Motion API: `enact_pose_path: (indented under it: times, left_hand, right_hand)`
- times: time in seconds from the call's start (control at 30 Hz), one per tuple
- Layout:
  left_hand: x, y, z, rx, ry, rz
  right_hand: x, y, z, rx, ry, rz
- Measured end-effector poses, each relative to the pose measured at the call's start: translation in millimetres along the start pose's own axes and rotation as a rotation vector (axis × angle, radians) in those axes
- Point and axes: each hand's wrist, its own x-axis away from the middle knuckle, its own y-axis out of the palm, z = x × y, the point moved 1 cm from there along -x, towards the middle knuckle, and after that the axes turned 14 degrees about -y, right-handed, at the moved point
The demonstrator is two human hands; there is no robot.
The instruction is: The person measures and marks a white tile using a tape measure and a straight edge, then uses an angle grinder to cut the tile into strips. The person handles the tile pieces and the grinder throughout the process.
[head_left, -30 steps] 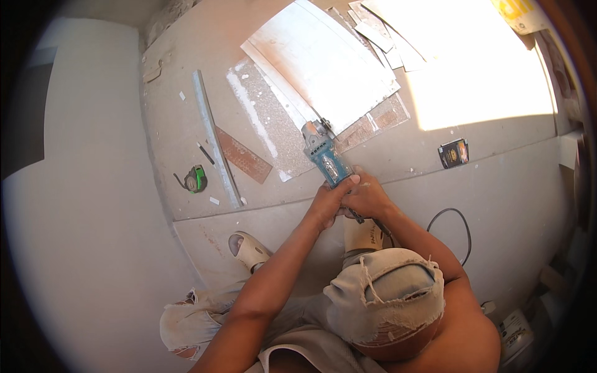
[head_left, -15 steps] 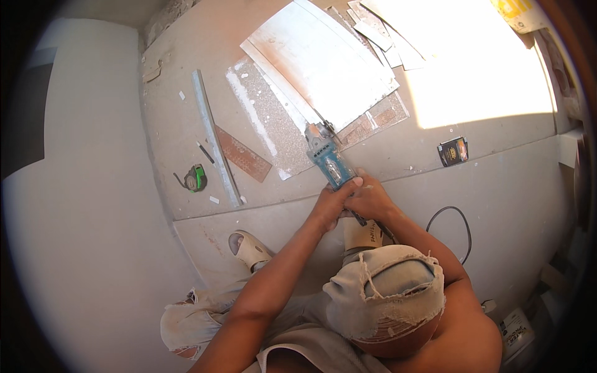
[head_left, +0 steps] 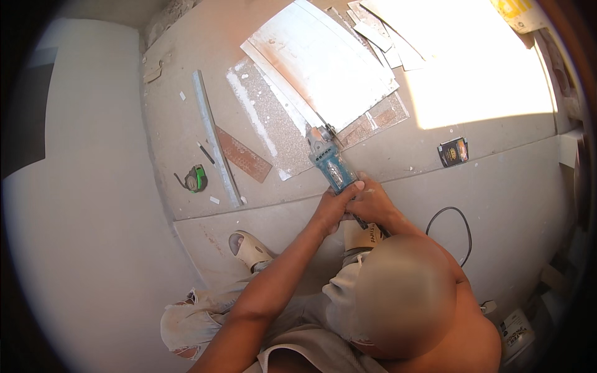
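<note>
Both my hands are closed around the rear body of a blue angle grinder (head_left: 334, 169). My left hand (head_left: 331, 206) wraps it from the left, and my right hand (head_left: 371, 198) grips it from the right, close against the left. The grinder's head and disc lie at the near corner of a white tile (head_left: 336, 68), along a straight cut line dusted with reddish powder. A narrow strip runs along the tile's left side. Beneath the tile is a speckled, white-smeared slab (head_left: 255, 109). Whether the disc is spinning cannot be made out.
Left of the slab lie a metal bar (head_left: 214, 137), a reddish-brown tile strip (head_left: 244, 155), a pencil (head_left: 205, 152) and a green-and-black tape measure (head_left: 196, 179). A small black packet (head_left: 453, 152) lies to the right. Tile offcuts (head_left: 373, 34) sit at the back. The black cord (head_left: 467, 230) loops beside my right arm.
The grinder's head has shifted very slightly, its body tilting a little, while both hands keep their grip. A blurred round patch now covers my right knee.
</note>
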Motion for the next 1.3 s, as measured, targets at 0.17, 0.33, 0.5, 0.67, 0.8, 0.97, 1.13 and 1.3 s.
enact_pose_path:
  times: [0.17, 0.33, 0.5, 0.67, 0.8, 0.97, 1.13, 1.3]
  left_hand:
    - [6, 6, -1, 0.018, 0.026, 0.043]
    - [12, 7, 16, -0.069, 0.123, 0.023]
    - [11, -30, 49, 0.377, 0.296, -0.067]
    - [-45, -78, 46, -0.367, 0.44, 0.553]
    - [-55, -72, 66, -0.798, 0.647, 0.773]
    - [-63, -78, 82, -0.886, 0.54, 0.811]
    - [-61, -83, 87, -0.833, 0.47, 0.729]
    - [-66, -82, 87, -0.855, 0.447, 0.788]
  right_hand:
    - [3, -7, -14, -0.14, 0.092, -0.001]
    - [-5, -7, -16, -0.048, 0.047, 0.057]
    - [-79, -10, -43, -0.008, 0.048, 0.028]
    - [-160, -6, -46, 0.032, 0.02, -0.01]
    - [-203, 7, -39, 0.067, -0.057, 0.011]
    - [-232, 18, -36, 0.062, -0.089, -0.014]
    - [-245, 25, -31, 0.063, -0.076, -0.017]
    - [-247, 28, -28, 0.058, -0.066, -0.005]
